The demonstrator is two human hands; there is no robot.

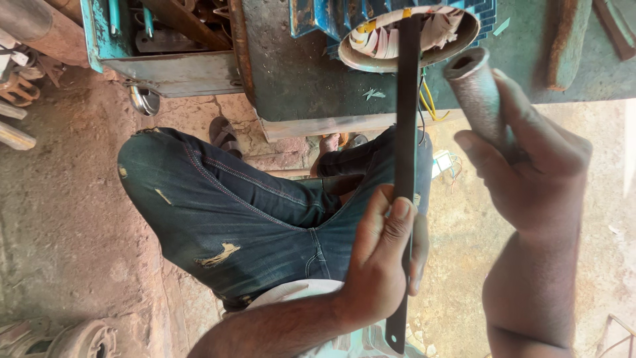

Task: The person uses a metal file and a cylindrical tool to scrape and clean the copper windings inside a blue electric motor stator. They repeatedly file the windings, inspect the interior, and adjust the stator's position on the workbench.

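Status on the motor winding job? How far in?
Looks done: motor housing lies open, coils and paper liners showing. In hand: left hand holds a flat dark strip reaching into the opening; right hand grips a metal pipe. Left: yellow wires hang loose.

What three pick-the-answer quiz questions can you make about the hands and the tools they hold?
1. Where does the far end of the flat metal strip rest?
A. in the open end of the motor housing
B. on the ground
C. in the blue tray

2. What colour are the trousers under the hands?
A. red
B. dark blue
C. white

3. How is the metal pipe held?
A. lying loose on the bench
B. gripped in the right hand, raised
C. pinched by both hands

Answers: 1 A, the strip, held by the left hand, reaches into the winding-filled opening. 2 B, they are dark blue ripped jeans. 3 B, only the right hand wraps it, clear of the bench.
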